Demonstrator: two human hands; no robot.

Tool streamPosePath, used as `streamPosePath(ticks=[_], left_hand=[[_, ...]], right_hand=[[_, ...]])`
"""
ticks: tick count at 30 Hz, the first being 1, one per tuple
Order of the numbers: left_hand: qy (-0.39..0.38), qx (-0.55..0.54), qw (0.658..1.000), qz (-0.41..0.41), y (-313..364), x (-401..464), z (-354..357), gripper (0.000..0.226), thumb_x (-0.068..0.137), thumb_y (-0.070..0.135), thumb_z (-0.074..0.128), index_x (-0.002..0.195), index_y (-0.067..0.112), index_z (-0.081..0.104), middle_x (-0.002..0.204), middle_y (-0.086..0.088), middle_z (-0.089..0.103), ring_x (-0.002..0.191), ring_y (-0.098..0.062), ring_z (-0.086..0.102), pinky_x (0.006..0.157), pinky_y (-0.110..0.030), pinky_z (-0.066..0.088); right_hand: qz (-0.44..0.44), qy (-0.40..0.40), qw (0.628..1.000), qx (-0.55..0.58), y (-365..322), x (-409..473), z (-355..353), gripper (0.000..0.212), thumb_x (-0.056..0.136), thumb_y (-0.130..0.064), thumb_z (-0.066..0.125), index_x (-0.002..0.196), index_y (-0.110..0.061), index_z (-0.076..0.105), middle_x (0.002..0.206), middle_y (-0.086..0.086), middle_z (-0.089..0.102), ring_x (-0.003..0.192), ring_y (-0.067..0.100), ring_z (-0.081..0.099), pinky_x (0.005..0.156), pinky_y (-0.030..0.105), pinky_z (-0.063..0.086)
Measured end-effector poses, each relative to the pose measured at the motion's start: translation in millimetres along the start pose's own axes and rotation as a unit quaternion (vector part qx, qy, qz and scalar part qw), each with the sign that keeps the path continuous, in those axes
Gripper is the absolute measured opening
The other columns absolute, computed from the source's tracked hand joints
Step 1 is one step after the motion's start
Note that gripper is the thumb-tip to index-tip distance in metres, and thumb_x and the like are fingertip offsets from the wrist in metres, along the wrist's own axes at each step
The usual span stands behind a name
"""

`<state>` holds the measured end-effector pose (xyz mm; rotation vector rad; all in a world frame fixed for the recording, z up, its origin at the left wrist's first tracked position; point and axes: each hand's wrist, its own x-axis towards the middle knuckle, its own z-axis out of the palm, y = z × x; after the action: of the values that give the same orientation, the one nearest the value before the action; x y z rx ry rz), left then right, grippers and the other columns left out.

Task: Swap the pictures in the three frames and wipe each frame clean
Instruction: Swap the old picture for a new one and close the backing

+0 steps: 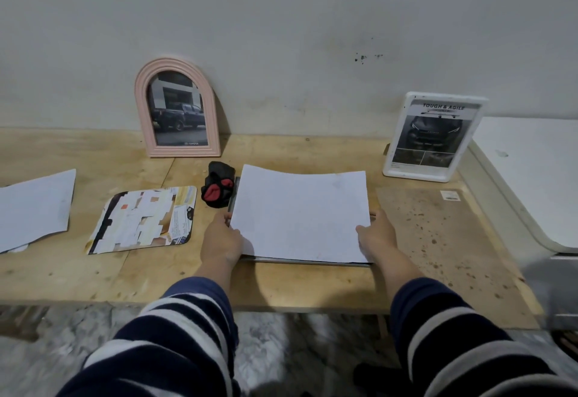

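Note:
A white sheet (300, 215) lies blank side up over a flat silver frame (308, 261) at the table's middle; only the frame's near and left edges show. My left hand (222, 240) grips the sheet's left edge and my right hand (377, 235) grips its right edge. A pink arched frame (140, 108) with a dark truck picture leans on the wall at the back left. A white rectangular frame (469, 143) with a car picture stands at the back right. A black and red cloth (217, 190) lies bunched just left of the sheet's far corner.
A brown backing board (438, 240) lies flat to the right of the sheet. A round-cornered printed picture (144, 219) and another white sheet (34, 205) lie on the wooden table (93, 277) at the left. A white surface (531, 171) adjoins the table's right end.

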<state>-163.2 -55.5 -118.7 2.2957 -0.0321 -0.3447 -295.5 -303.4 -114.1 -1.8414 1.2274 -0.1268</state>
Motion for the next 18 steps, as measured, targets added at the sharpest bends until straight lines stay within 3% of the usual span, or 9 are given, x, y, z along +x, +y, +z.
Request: streamPosePath(ticks=[3, 7, 14, 18], left_hand=[[-0.005, 0.061, 0.998, -0.014, -6, -1, -1, 0.038, 0.092, 0.014, 0.052, 0.129, 0.020, 0.049, 0.120, -0.007, 0.058, 0.105, -0.030, 0.055, 0.089, -0.045, 0.051], [-0.006, 0.152, 0.988, -0.003, -5, -5, 0, 0.041, 0.095, 0.020, 0.051, 0.136, 0.024, 0.046, 0.130, -0.007, 0.046, 0.116, -0.031, 0.047, 0.092, -0.044, 0.047], [-0.028, 0.241, 0.970, 0.026, 3, -15, 4, 0.031, 0.095, 0.032, 0.051, 0.125, 0.027, 0.045, 0.135, -0.006, 0.029, 0.122, -0.030, 0.030, 0.091, -0.044, 0.041], [-0.027, 0.244, 0.969, 0.018, 2, -11, 2, 0.030, 0.094, 0.020, 0.049, 0.124, 0.024, 0.047, 0.135, -0.005, 0.028, 0.120, -0.030, 0.030, 0.090, -0.044, 0.042]], right_hand=[[-0.037, 0.007, 0.997, -0.068, 2, -4, 4, 0.047, 0.092, -0.010, 0.054, 0.136, -0.019, 0.041, 0.124, 0.003, 0.056, 0.102, 0.026, 0.059, 0.086, 0.038, 0.051], [-0.062, 0.019, 0.978, -0.199, 3, -6, 8, 0.056, 0.095, -0.022, 0.054, 0.148, -0.020, 0.033, 0.148, 0.002, 0.032, 0.131, 0.026, 0.039, 0.102, 0.038, 0.038], [-0.072, -0.008, 0.956, -0.283, 4, -5, 16, 0.064, 0.094, -0.045, 0.051, 0.149, -0.024, 0.027, 0.147, 0.003, 0.020, 0.133, 0.024, 0.024, 0.108, 0.038, 0.031], [-0.074, -0.019, 0.955, -0.287, 8, -11, 27, 0.066, 0.093, -0.051, 0.048, 0.151, -0.031, 0.021, 0.153, 0.003, 0.013, 0.136, 0.027, 0.018, 0.107, 0.041, 0.029]])
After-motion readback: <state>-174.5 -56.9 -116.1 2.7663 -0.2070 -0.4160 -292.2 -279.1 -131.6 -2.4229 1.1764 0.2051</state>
